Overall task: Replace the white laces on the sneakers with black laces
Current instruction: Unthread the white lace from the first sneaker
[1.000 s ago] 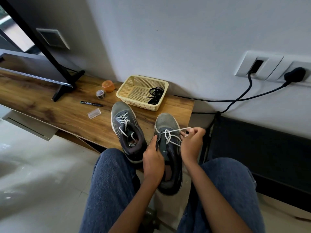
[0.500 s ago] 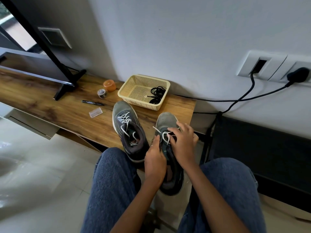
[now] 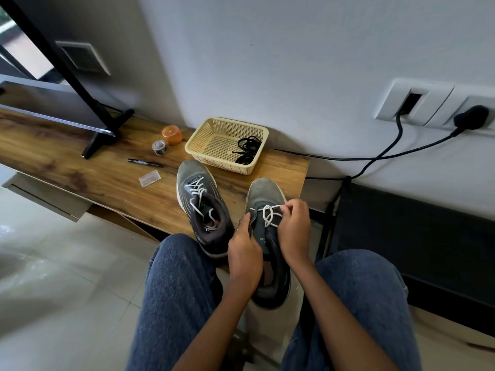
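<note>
Two grey sneakers stand on the wooden shelf [image 3: 80,172]. The left sneaker [image 3: 202,207] keeps its white lace threaded. The right sneaker [image 3: 267,231] hangs partly over the shelf's front edge between my knees. My left hand [image 3: 245,253] grips its left side by the collar. My right hand [image 3: 293,228] pinches the loosened white lace [image 3: 269,214] near the upper eyelets on the right side. Black laces [image 3: 247,149] lie coiled in the yellow basket [image 3: 211,145] behind the shoes.
On the shelf to the left lie a black marker [image 3: 144,162], a small clear plastic box [image 3: 149,178], a tape roll [image 3: 160,147] and an orange round container [image 3: 172,134]. A black stand foot [image 3: 107,135] stands further left. Black cables [image 3: 375,156] run from wall sockets on the right.
My right hand pulled the lace out to the right, dropped onto the eyelets, and now pinches the lace again at the shoe's right side. My left hand kept its hold on the sneaker.
</note>
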